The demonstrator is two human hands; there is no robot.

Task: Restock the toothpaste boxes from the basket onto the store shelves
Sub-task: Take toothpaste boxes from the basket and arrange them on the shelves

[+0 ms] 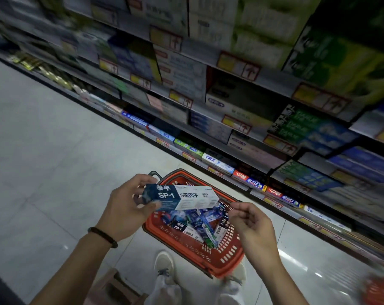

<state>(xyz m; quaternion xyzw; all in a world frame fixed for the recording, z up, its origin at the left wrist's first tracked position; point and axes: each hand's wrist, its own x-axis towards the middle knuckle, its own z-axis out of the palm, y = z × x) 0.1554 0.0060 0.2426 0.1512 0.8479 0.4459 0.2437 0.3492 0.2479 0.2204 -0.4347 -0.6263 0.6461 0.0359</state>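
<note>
Reading the frame from the largest element down, I note the store shelves point(208, 111) running diagonally across the view, ahead of and to the right of both hands. They are stocked with rows of cartons, most of them blurred. The tiled floor point(43, 161) carries the red basket point(197, 249), which stands directly below the hands, near the foot of the shelving. The basket holds a loose pile of toothpaste boxes point(193, 223) lying at mixed angles.

One SP-1 toothpaste box point(186, 197) is lifted clear above the basket's far rim. Its long axis runs left to right across the view and its printed face is up.

The left hand point(125, 208) grips the box at its dark left end, thumb beneath and fingers over the top. The right hand point(252, 225) sits just beside and below the box's right end, fingers loosely curled and holding nothing. I cannot confirm contact with the box.

In my judgement the right hand is nearer the shelves, so the box must travel rightward and forward.
</note>
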